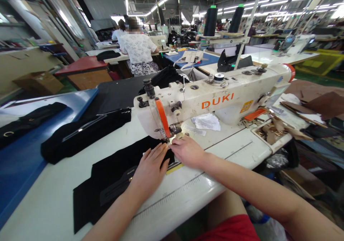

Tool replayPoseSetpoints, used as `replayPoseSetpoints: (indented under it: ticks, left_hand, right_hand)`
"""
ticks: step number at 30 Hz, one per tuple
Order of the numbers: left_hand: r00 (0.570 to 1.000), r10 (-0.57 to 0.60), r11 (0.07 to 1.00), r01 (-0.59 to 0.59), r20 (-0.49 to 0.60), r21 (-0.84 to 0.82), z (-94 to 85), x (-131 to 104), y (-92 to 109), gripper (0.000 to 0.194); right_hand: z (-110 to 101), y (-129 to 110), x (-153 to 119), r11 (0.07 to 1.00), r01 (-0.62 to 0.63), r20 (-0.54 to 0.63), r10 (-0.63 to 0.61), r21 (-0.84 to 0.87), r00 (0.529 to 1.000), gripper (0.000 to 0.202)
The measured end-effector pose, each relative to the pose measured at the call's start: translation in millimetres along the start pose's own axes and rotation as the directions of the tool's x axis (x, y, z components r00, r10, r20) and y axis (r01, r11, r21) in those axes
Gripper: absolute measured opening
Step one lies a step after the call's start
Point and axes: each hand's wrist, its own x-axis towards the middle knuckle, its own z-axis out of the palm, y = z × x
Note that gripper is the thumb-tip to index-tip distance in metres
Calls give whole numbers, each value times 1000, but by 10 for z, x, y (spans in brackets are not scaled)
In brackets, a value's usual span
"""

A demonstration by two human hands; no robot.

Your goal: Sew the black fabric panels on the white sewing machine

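Observation:
A black fabric piece [115, 162] lies on the white sewing table, its right end under the needle area of a sewing machine [220, 101] marked DUKI. My left hand [152, 165] rests flat on the fabric with its fingers stretched toward the presser foot [168, 140]. Close by on the right, my right hand [188, 151] has its fingers bent and pressed together at the foot; what they hold, if anything, is hidden. A darker patch with a small metal fitting [130, 179] sits on the fabric, partly behind my left wrist.
White paper labels [206, 122] lie under the machine arm. A tray of small metal parts [274, 131] is at right. Another black piece with a zipper [86, 135] lies left, beside a blue surface [29, 162]. A person [138, 49] sits ahead at another table.

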Motion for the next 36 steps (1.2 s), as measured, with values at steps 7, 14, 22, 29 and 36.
replayPoseSetpoints:
  ticks: [7, 14, 22, 29, 36]
  left_hand:
    - [1000, -7, 1000, 7, 4, -2, -7, 11, 9, 44]
    - [1000, -15, 1000, 15, 14, -13, -9, 11, 11, 43]
    - [999, -45, 999, 46, 28, -22, -30, 65, -15, 44]
    - [998, -62, 998, 62, 7, -14, -3, 179, -115, 44]
    - [997, -67, 998, 68, 43, -6, -36, -90, -118, 46]
  right_hand:
    - [-12, 0, 1, 1000, 1, -9, -2, -8, 1000, 21]
    - [-6, -10, -36, 1000, 20, -19, -20, 8, 1000, 14]
    - [-5, -2, -32, 1000, 7, -36, -7, 0, 999, 15]
    - [13, 11, -42, 1000, 0, -82, 1, 13, 997, 19]
    - [-2, -12, -103, 999, 24, -164, -16, 44, 986, 16]
